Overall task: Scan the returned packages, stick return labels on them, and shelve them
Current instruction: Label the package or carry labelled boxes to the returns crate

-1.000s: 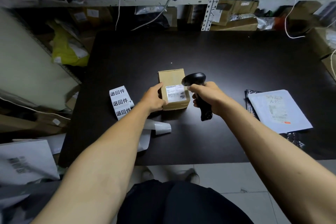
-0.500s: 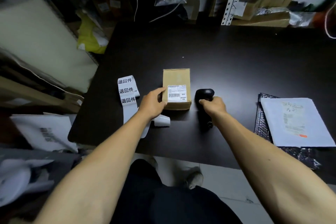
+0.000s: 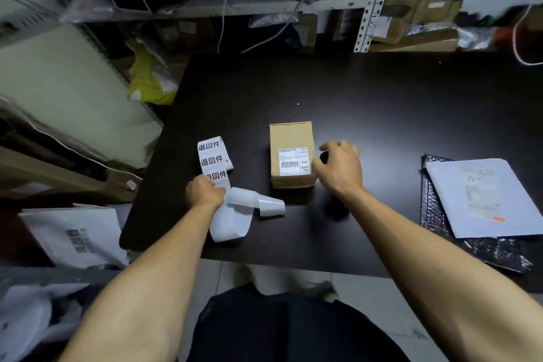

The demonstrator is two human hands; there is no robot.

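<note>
left hand grips label strip beside box.

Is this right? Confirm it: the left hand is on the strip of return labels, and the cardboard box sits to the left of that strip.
Not quite. In the head view the left hand is on the strip of return labels, but the cardboard box sits to the right of that strip, between it and the right hand.
</note>
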